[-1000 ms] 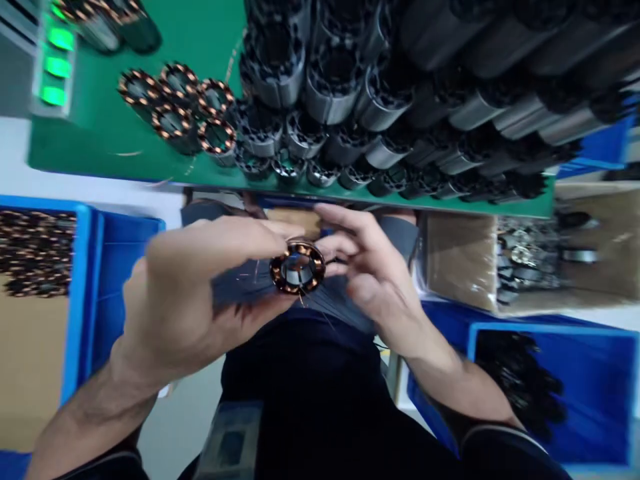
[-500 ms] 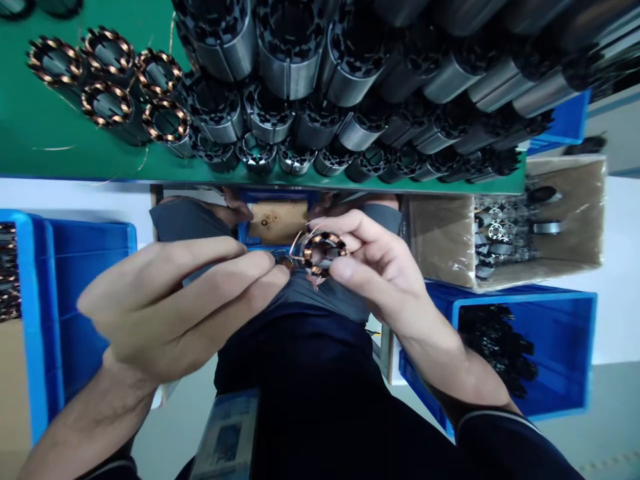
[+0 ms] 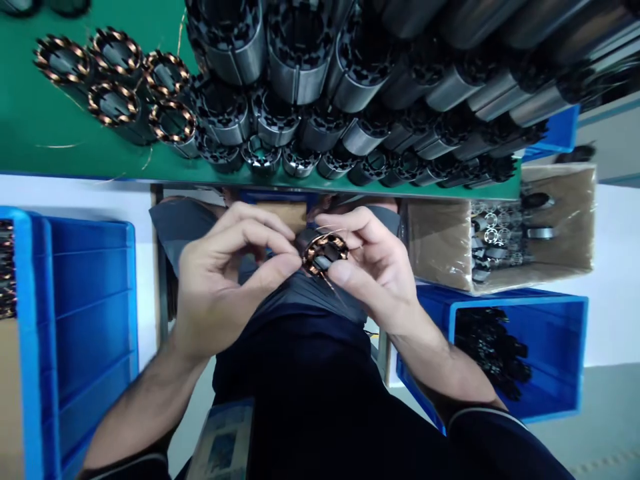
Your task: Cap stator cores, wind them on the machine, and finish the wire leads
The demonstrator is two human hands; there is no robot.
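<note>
A motor stator (image 3: pixel 326 255) wound with copper wire is held over my lap, its wound end towards me. My right hand (image 3: pixel 373 267) grips it from the right, with the thumb on its near rim and fingers behind. Thin loose wire ends stick out above and below the stator. My left hand (image 3: pixel 235 273) is closed in a pinch, its thumb and fingertips against the stator's left edge. Whether a wire end lies between those fingertips is hidden.
On the green table (image 3: pixel 25 133) ahead stand rows of unwound stators (image 3: pixel 300 73) and several copper-wound stators (image 3: pixel 115 103). Blue crates (image 3: pixel 95 300) flank me. To the right, a lined carton (image 3: pixel 440 247) holds metal parts, and a blue bin (image 3: pixel 555 360) holds black parts.
My left hand has turned, drawn its fingers in and come right up to the stator's left edge. My right hand still holds the stator in nearly the same place.
</note>
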